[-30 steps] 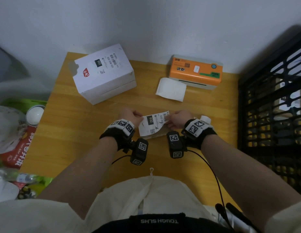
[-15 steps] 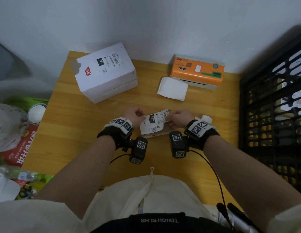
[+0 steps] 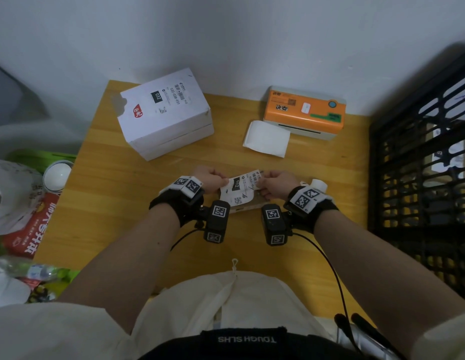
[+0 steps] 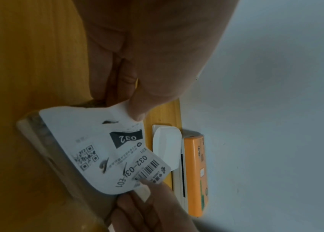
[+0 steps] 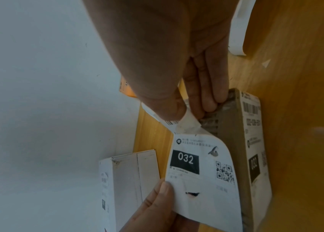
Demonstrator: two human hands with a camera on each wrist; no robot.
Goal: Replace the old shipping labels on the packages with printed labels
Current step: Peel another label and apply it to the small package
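A white shipping label (image 3: 237, 188) marked 032 curls up off a small brown cardboard package (image 3: 248, 207) at the table's middle. My left hand (image 3: 222, 181) pinches its left corner between thumb (image 4: 135, 109) and fingers. My right hand (image 3: 262, 181) pinches the opposite, barcode corner (image 5: 184, 114), and its other fingertips rest on the package (image 5: 230, 133). The label (image 5: 202, 172) is torn in places, and its near edge still lies against the package. A second label (image 5: 254, 141) sits on the package's side. A white box (image 3: 163, 113) with its own label stands at the back left.
An orange label printer (image 3: 304, 113) sits at the back right with a blank label strip (image 3: 266, 137) hanging out of it. A small white roll (image 3: 318, 183) lies by my right wrist. A black crate (image 3: 421, 165) borders the table's right edge. Bags and a cup (image 3: 56, 175) crowd the left.
Both hands keep their pinch on the label over the brown package. The label's middle looks a little more lifted and curled than before.
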